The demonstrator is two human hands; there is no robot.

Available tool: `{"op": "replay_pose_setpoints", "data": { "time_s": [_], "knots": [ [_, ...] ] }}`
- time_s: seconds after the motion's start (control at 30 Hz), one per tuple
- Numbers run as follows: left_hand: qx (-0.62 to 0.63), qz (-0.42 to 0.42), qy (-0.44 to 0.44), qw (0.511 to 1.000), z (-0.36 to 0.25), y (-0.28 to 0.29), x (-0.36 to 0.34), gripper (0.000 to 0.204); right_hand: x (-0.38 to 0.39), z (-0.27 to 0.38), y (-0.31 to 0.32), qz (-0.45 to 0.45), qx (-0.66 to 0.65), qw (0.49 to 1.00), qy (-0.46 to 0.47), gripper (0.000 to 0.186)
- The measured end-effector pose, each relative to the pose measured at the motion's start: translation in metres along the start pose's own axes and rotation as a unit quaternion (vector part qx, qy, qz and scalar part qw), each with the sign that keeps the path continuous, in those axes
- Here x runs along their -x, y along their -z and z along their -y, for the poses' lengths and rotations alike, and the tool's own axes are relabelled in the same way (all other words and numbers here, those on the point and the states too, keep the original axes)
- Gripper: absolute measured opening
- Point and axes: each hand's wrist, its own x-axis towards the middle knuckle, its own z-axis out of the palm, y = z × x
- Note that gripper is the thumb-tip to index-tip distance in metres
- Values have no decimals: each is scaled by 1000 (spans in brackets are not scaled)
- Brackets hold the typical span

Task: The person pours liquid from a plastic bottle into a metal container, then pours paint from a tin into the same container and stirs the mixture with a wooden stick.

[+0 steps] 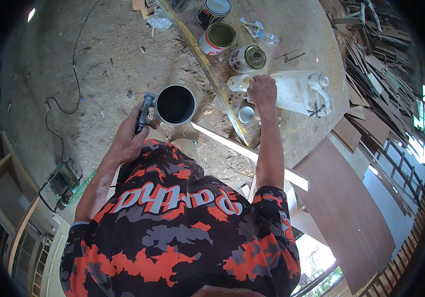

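My left hand (132,129) is closed around the grey metal body of a spray gun (145,113). Joined to the gun is a round, open-topped cup (175,104) with a pale rim and a dark inside. Over the table, my right hand (262,91) is closed at the end of a small pale yellowish bottle (238,83); the fingers hide part of it. Just below that hand stands a small white cup (246,114). To its right lies a large whitish plastic jug (299,91) with a handle.
Paint tins (248,58) line the table's (316,29) left side, near a small clear plastic bottle (270,39). A pale wooden strip (227,142) slants below the table edge. A cable (76,74) crosses the dusty floor to a green power tool (63,180). Boards (371,84) pile up at right.
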Motion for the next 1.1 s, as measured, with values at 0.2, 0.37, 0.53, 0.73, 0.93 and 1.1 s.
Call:
{"op": "replay_pose_setpoints", "data": {
  "time_s": [0.2, 0.37, 0.53, 0.73, 0.93, 1.1],
  "knots": [
    [-2, -9, -1, 1000, 5, -1, -1, 70, -1, -3, -2, -37, -92, 992, 76, 17],
    [-13, -7, 10, 1000, -6, 6, 3, 70, -14, -15, -6, 107, 50, 981, 152, 19],
    [16, 7, 2, 1000, 22, 14, 1, 73, -13, -51, -29, 50, 90, 979, 177, 21],
    [33, -62, -14, 997, 6, 21, 28, 59, -5, -51, -33, 7, -82, 990, 116, 29],
    [102, -108, -73, 986, 29, 20, 36, 55, -13, -53, -20, 60, 95, 981, 159, 31],
    [45, -107, -100, 988, 33, 28, 41, 55, -8, -43, -13, 32, 41, 991, 121, 27]
  ]
}}
